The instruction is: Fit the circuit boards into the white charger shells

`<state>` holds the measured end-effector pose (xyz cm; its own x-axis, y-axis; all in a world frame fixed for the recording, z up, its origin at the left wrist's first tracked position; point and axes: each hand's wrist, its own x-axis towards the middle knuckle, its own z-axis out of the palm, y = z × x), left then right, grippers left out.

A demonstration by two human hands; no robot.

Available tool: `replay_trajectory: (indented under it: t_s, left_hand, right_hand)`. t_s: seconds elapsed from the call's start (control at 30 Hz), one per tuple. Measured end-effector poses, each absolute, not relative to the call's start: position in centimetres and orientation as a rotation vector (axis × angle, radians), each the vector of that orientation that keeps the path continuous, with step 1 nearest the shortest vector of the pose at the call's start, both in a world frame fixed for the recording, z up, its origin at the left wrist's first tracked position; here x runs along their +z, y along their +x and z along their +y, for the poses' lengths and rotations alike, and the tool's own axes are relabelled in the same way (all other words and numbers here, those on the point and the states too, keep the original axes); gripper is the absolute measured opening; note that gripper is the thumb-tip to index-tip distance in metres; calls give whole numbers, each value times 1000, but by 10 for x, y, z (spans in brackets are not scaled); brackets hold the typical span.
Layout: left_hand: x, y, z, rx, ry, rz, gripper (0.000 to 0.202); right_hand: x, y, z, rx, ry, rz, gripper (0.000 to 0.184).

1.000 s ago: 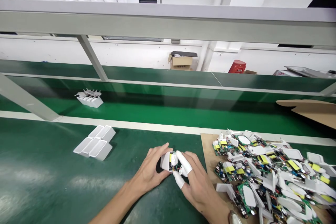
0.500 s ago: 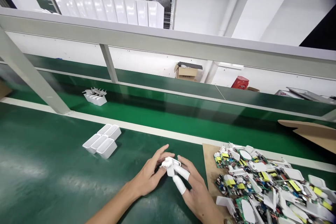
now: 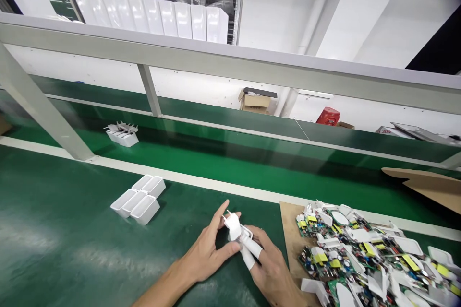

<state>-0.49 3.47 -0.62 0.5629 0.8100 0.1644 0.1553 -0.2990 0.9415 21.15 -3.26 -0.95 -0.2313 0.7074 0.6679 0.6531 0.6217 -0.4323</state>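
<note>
In front of me, above the green bench, both hands meet at a small white power-adapter plug piece [image 3: 233, 226] with thin pins at its upper left. My left hand [image 3: 207, 249] closes on it from the left, thumb below and fingers behind. My right hand [image 3: 270, 261], white covers on two fingers, grips it from the right. A pale rim shows beside the right fingertips; whether it is part of the same piece I cannot tell. Left of my hands, several open white plastic housings [image 3: 145, 209] stand close together on the bench.
Circuit boards and white plastic parts [image 3: 360, 249] are heaped on a brown board [image 3: 288, 230] at the right. On the green belt [image 3: 201, 156] beyond the pale strip sits a group of housings with pinned plugs [image 3: 123, 135]. A grey metal frame [image 3: 216, 55] crosses above.
The plug piece has turned in my hands, its pins now pointing up and left. My left thumb has shifted right under it. The distant group of housings has moved left.
</note>
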Motion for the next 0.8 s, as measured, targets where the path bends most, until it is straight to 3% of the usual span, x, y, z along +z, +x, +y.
replay_trajectory:
  t_s: [0.1,0.27,0.33,0.57,0.7,0.8]
  left_hand:
    - [-9,-6,34,846,1867,754,119]
    - [-13,-2,33,825,1881,803,78]
    - [-13,-2,34,833,1880,802,74]
    - [-10,-4,34,1014,2050,697,110]
    - [-5,-1,32,978,2124,764,76]
    - [-4,-3,32,953,2091,790,75]
  right_hand:
    - [-6,212,-33,56,-1117,-1902,44]
    - [-8,210,-32,54,-1243,-2015,46]
    - [-8,208,-31,29,-1217,-1998,51]
    - [-2,205,-35,68,-1166,-1944,49]
    - [-14,204,-35,85,-1242,-2005,47]
    - [-21,204,-35,46,-1254,-1969,38]
